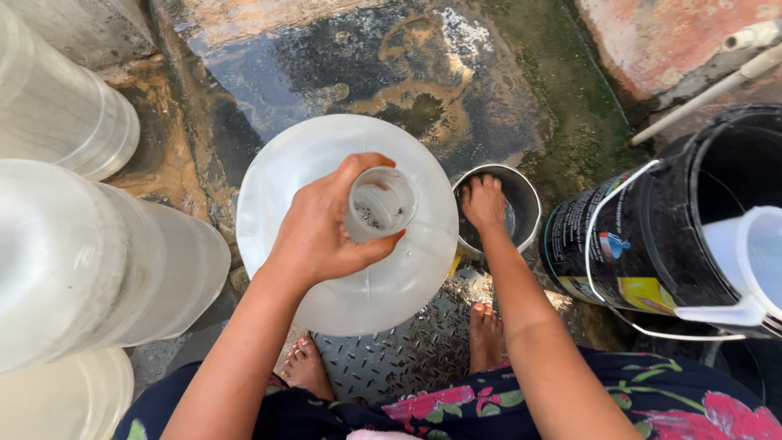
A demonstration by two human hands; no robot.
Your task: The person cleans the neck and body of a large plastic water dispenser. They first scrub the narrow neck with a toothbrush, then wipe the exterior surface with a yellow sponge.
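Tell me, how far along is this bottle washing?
Done: nothing shows as finished. In hand: the left hand grips the neck of the big clear bottle, while the right hand dips into the small metal pot. Left, probably: more clear bottles wait beside it.

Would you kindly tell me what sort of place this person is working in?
Probably an outdoor washing or water-filling spot: wet, stained concrete ground, several large clear water jugs, a black bucket, and a white pipe along the wall.
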